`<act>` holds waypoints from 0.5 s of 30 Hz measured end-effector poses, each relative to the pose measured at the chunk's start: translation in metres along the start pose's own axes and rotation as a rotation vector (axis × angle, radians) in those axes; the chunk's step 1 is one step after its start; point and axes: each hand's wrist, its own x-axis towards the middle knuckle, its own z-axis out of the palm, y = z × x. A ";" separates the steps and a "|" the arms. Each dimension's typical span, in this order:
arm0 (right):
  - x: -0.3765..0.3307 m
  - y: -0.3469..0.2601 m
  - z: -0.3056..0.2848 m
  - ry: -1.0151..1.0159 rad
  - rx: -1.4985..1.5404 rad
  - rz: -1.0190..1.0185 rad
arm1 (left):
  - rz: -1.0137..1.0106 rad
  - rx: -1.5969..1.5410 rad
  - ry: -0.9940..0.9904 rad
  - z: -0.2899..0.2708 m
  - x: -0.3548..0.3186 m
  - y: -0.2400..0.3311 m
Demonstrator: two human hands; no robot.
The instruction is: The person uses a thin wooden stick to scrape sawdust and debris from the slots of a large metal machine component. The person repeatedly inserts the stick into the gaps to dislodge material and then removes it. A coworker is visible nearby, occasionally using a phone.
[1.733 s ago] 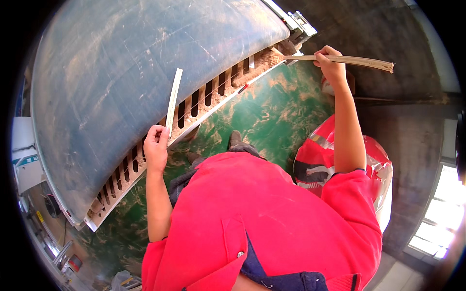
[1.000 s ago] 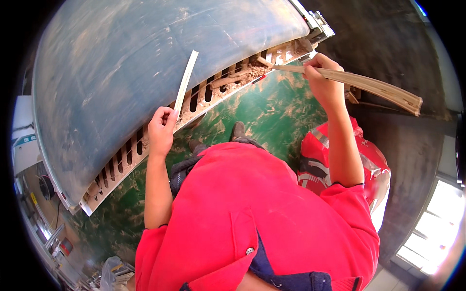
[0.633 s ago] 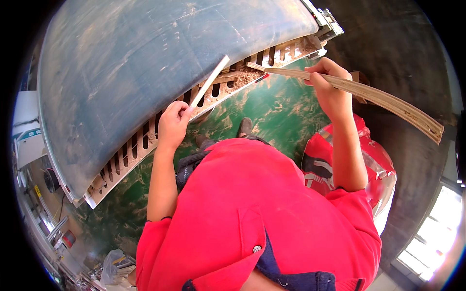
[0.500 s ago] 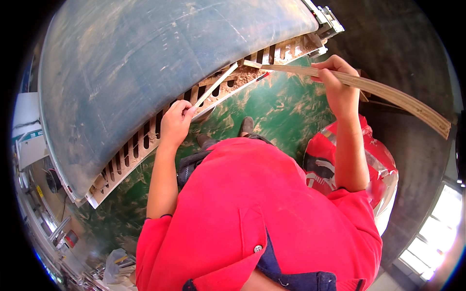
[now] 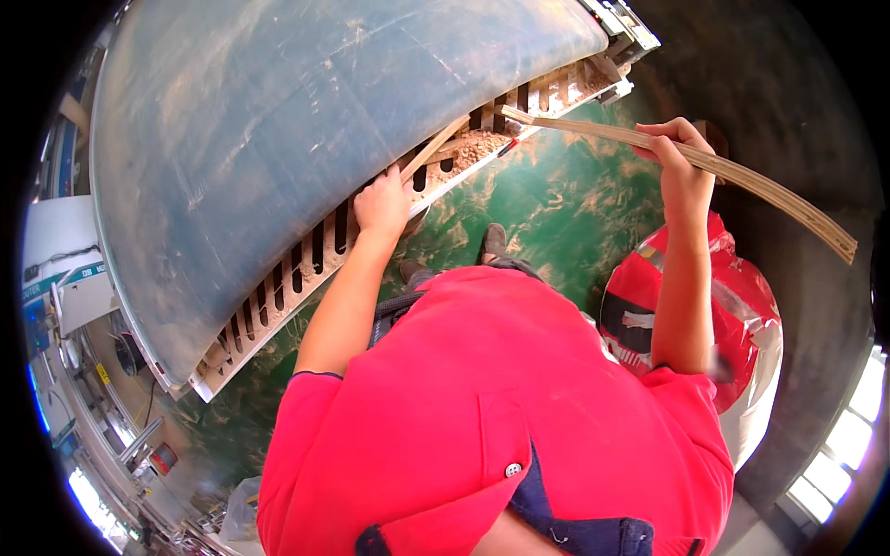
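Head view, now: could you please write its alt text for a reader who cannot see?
The left hand holds a narrow wooden strip and the right hand a longer wooden strip, each partly over a slotted ledge with brown debris. Above is a large, scuffed blue-grey surface; below, a green floor and, at right, a red bag.

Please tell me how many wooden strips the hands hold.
2 visible: a slim strip in the left hand; a long strip in the right hand. More may be hidden in the long one.

Left grip moved up to dark sheet's edge; short strip (earlier raised) lowered.
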 end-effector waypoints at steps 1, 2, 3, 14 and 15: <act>0.000 0.002 -0.003 0.012 0.014 0.001 | -0.024 0.036 -0.030 -0.003 0.003 0.007; 0.000 0.003 -0.005 0.017 0.025 0.002 | 0.024 0.056 -0.017 -0.002 0.006 0.014; 0.000 0.004 -0.006 0.022 0.035 0.002 | 0.054 0.071 -0.017 0.000 0.010 0.020; -0.002 0.011 -0.013 0.041 0.109 0.006 | 0.281 0.002 -0.027 0.035 0.053 0.037; -0.002 0.012 -0.014 0.046 0.115 0.012 | 0.308 -0.005 -0.031 0.030 0.052 0.039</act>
